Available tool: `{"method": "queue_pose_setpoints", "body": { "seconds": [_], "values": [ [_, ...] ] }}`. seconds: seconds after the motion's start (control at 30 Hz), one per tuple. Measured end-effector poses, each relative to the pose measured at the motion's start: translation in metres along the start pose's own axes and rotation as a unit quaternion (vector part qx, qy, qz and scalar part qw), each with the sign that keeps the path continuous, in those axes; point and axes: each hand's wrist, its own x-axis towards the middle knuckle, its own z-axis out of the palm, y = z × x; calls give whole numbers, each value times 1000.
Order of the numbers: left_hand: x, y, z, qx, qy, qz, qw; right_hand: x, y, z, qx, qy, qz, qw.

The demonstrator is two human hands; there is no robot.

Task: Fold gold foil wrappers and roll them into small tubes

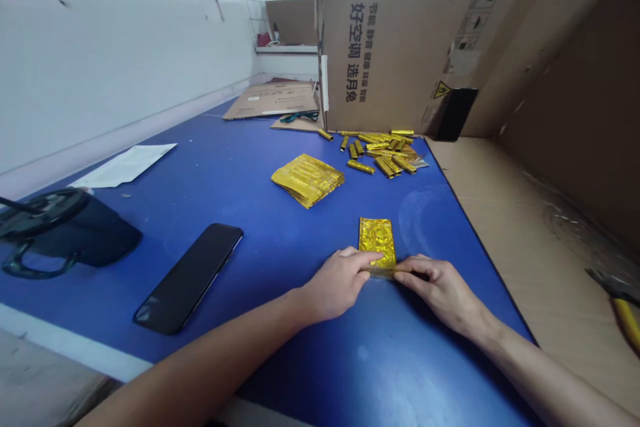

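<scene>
A shiny gold foil sheet (377, 237) lies on the blue table, its near edge turned up between my two hands. My left hand (340, 280) pinches the left end of that edge, with the index finger stretched over the foil. At the right end, my right hand (435, 283) grips the same edge between thumb and fingers. Beyond them sits a stack of flat gold foil sheets (309, 179). Farther back, against the carton, several small gold foil rolls (387, 163) lie in a loose pile.
A large cardboard carton (400, 40) stands at the back right. On the left are a black phone (190, 277), a dark lidded mug (95, 230) with a straw, and a white paper (125, 165). Yellow-handled pliers (623, 303) lie at far right on cardboard. Flat cardboard (275, 99) lies behind.
</scene>
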Motion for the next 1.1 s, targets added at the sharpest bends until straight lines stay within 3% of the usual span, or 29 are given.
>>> {"method": "queue_pose_setpoints", "body": {
  "seconds": [0.23,0.77,1.1],
  "values": [
    [3,-2,3,-46,9,-33,998,5,3,4,23,-1,75,997],
    [5,-5,8,-97,27,-49,994,13,1,5,-96,15,79,992],
    [4,-2,6,-36,55,-41,997,14,-6,6,-162,17,85,983]
  ]
}}
